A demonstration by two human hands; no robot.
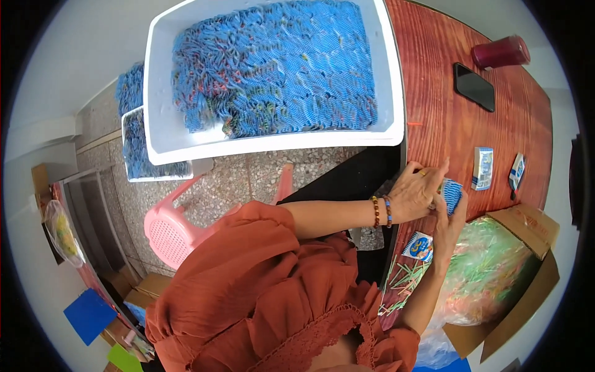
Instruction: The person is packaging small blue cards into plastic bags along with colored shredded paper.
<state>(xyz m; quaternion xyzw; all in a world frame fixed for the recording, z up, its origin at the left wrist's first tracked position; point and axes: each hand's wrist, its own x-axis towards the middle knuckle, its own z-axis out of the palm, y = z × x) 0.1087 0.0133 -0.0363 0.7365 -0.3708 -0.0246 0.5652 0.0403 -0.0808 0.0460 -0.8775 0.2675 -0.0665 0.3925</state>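
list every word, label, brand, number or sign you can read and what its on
Near packet: bold yellow print on blue, not copied out here.
Upper packet: print, mostly too small to read.
Edge packet: print too small to read.
Held bundle: blue-and-white stripes, no readable print.
Blue pile: too fine to read.

You can see big yellow print on blue on the square packet [418, 246]. The tall blue-and-white packet [483, 168] on the red tabletop [434, 80] has small print, too blurry to read. On the blue striped stack [453, 193] in your right fingers [460, 212], you can't read any.
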